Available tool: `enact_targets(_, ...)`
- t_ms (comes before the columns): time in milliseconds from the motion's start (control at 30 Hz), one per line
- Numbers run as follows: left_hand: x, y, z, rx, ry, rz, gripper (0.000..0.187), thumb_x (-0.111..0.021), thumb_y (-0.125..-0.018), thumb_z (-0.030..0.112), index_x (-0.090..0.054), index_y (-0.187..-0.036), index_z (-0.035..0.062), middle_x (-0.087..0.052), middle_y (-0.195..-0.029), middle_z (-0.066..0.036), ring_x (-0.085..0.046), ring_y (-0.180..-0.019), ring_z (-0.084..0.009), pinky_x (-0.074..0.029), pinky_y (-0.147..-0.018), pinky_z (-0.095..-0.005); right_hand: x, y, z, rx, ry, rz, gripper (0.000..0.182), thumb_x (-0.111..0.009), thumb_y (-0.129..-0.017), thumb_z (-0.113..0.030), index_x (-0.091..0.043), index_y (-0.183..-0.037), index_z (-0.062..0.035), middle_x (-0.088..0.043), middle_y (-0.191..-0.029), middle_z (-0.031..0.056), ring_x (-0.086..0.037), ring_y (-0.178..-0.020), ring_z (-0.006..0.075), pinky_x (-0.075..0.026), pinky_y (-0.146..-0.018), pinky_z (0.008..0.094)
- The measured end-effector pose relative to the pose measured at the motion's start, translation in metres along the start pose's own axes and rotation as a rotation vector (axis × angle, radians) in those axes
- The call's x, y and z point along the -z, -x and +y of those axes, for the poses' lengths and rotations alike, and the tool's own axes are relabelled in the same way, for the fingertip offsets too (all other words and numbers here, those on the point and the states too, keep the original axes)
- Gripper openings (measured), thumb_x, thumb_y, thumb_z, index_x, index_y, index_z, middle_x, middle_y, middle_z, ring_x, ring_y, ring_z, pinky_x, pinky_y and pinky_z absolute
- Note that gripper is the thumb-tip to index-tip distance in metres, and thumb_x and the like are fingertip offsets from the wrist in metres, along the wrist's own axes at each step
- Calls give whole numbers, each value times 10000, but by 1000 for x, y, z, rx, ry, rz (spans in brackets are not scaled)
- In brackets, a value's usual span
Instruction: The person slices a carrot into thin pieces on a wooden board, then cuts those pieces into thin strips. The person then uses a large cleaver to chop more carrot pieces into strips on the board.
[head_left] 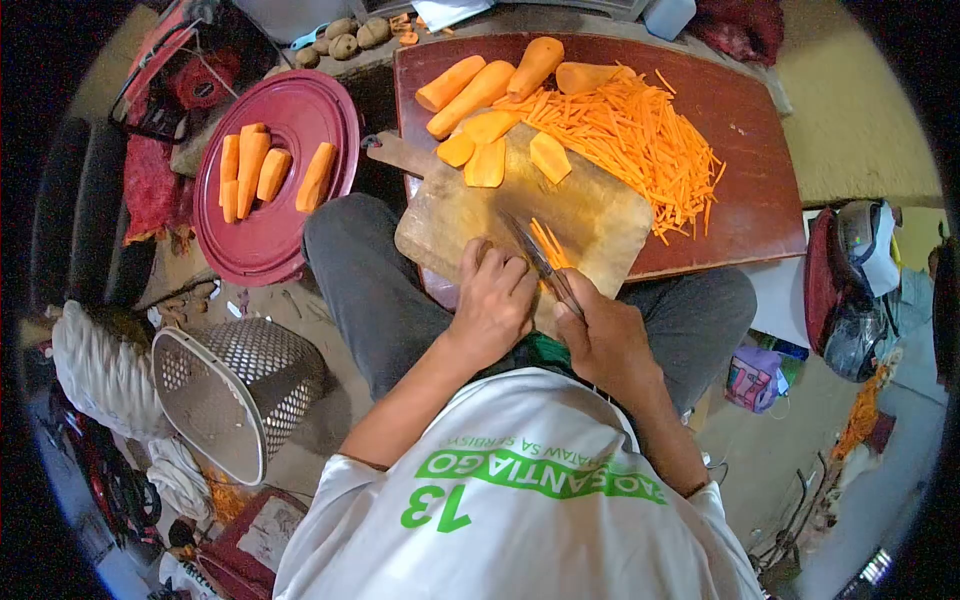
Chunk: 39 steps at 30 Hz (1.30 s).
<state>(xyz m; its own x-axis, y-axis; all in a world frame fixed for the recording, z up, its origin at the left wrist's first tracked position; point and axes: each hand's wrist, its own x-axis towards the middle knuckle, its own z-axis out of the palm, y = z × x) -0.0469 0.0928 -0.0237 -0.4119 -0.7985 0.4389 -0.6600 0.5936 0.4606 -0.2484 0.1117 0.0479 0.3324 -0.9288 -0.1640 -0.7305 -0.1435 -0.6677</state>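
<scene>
My right hand point(605, 335) is wrapped round the handle of a knife point(538, 260), its blade lying over the worn wooden cutting board point(440, 225). Beside the blade are a few thin carrot strips point(548, 243). My left hand point(495, 305) rests at the near part of the board, left of the knife, with fingers curled; what they hold, if anything, is hidden. Flat carrot slices point(487, 163) lie at the board's far side. A large heap of carrot sticks point(640, 150) spreads across the board's far right edge and the table.
The board lies partly on a red-brown table point(745, 170), with whole peeled carrots point(470, 98) at the back. Left stands a round red lid point(330, 110) holding carrot pieces point(253, 170). A perforated basket point(290, 370) is on the floor; a purple bag point(753, 380) sits at right.
</scene>
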Motion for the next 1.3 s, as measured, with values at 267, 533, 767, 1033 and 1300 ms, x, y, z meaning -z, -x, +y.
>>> enact_targets(267,-11,9,-11,29,74,66,480,-814,-644,66,-737,-1118,40,-625,-1027,-127,-629,-1057,-372,-399,-1097,-616,37,11,24,-169,-383,99,416,-595,-1114,-276,-618,-1419,5,-765,-1101,197,-760,-996,325,-589,-911,431)
enact_targets(533,-12,10,-8,49,65,53,350,-867,-814,105,-743,-1139,67,-661,-1098,-132,-630,-1054,-358,-404,-1046,-592,39,28,78,-379,-810,173,483,-637,-1066,-375,-702,-1380,-14,-613,-742,-3,-496,-505,58,-389,-456,227)
enact_targets(767,3,-4,26,-34,21,-54,559,-882,-820,403,-724,-1265,103,-629,-1267,-150,-578,-1222,-377,-360,-1088,-617,35,22,85,-378,-836,142,455,-585,-1107,-343,-660,-1397,0,-592,-746,-11,-499,-502,58,-402,-465,219)
enact_targets(1033,-23,-10,36,-77,-13,-151,751,-808,-875,546,-618,-1453,105,-552,-1437,-205,-511,-1331,-426,-317,-1124,-668,26,33,95,-312,-734,195,468,-546,-1156,-320,-603,-1516,-26,-579,-810,-23,-510,-572,44,-421,-490,211)
enact_targets(1300,-17,-14,22,-9,-138,-55,595,-801,-919,427,-654,-1397,105,-585,-1368,-183,-540,-1251,-386,-336,-1102,-631,-7,31,85,-237,-710,242,415,-541,-1151,-255,-605,-1488,-21,-567,-800,-38,-489,-572,30,-418,-505,214)
